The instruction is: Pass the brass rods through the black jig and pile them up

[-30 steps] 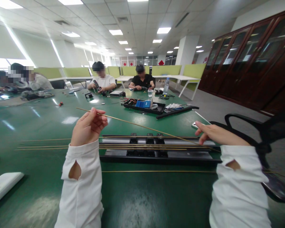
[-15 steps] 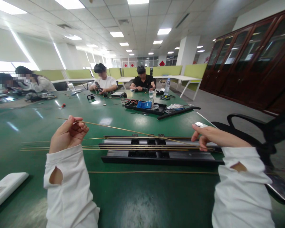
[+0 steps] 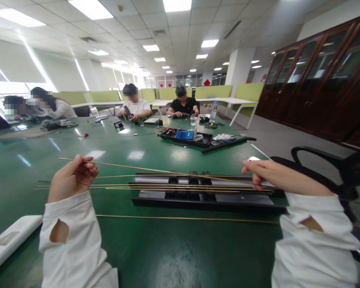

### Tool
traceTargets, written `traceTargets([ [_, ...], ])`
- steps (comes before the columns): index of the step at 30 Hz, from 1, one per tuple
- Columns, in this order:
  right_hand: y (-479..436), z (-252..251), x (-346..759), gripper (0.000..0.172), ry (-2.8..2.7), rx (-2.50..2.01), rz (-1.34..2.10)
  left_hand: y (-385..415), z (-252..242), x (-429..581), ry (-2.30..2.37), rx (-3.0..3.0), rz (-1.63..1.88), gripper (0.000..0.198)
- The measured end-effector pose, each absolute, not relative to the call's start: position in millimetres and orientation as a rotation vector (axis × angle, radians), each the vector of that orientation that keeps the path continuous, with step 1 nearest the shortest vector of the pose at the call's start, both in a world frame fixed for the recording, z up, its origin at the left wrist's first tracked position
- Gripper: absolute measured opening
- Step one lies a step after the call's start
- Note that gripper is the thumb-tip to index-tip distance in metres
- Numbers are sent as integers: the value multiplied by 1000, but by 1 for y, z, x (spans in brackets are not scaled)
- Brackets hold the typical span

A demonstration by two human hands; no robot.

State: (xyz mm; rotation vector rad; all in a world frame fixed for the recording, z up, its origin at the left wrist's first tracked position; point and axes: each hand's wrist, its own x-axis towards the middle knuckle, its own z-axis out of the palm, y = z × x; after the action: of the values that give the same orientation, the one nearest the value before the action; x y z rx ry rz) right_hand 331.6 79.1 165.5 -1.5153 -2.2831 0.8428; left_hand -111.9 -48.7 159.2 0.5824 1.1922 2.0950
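My left hand [image 3: 73, 176] is closed in a pinch on a thin brass-coloured rod [image 3: 144, 169], close to its left end. The rod slants down to the right, across to my right hand [image 3: 265, 173]. There, bent fingers meet its lower right part; the grip itself is partly hidden. Several similar rods [image 3: 180, 186] lie below it, across black-edged metal rails [image 3: 216, 205] with dark blocks between them. Nearer to me, a single rod [image 3: 168, 217] lies on the green table [image 3: 186, 248].
A white case [image 3: 13, 240] lies at the near left. Farther back are a black tray [image 3: 183, 141] with a blue part, a black strip [image 3: 228, 145] and a water bottle [image 3: 213, 112]. Several people sit across the table. A black chair [image 3: 324, 168] stands at right.
My left hand has shifted left and slightly down with the rod, which now slants less. My right hand stays near the same place. The whole view has shifted slightly.
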Motion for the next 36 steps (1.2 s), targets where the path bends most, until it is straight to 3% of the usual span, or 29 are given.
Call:
traceTargets([
  [14, 75, 164, 294, 51, -2525, -1464, 802, -96, 51, -148, 1276, 188, 1906, 39],
  [29, 81, 157, 294, 43, -2545, -1595, 821, -92, 27, -154, 1311, 178, 1914, 26],
  [36, 79, 163, 295, 39, -2566, -1604, 647, -94, 32, -148, 1397, 226, 1883, 24],
])
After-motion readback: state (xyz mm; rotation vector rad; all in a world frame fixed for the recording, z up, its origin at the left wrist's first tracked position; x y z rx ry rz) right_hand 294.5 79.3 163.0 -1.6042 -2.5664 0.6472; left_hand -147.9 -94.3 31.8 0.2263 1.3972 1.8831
